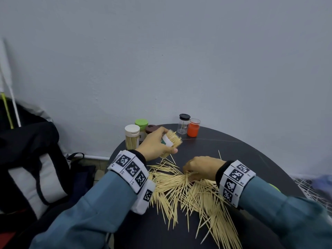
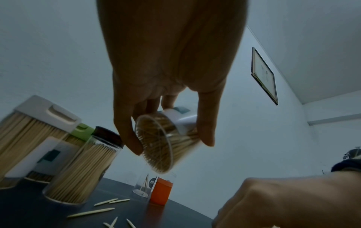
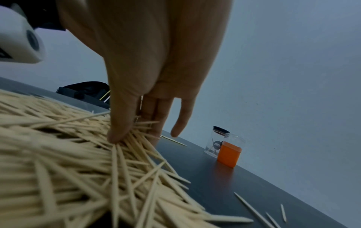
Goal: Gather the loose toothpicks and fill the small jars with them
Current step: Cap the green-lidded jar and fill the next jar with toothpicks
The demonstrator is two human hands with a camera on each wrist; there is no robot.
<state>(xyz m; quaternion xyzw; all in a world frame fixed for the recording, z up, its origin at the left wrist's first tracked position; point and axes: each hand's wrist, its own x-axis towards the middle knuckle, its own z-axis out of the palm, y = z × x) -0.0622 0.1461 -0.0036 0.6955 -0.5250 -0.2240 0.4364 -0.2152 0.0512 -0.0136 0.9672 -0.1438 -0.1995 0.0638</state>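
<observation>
Above the dark table (image 1: 233, 144), the left hand (image 1: 154, 143) grips a tilted, toothpick-filled jar (image 1: 172, 141); the right hand (image 1: 201, 168) reaches down, thumb and fingers pinching into the loose toothpicks (image 1: 188, 193).

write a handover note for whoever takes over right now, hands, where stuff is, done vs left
Left hand holds a tilted, open jar nearly full of toothpicks, above the table.
Right hand pinches a bunch from the loose pile.
Done: three capped jars at the back left, white, green, brown; at least the white and brown ones are full.
Left: most of the pile; the black-lidded clear jar holds only a few; orange jar contents unclear.
</observation>
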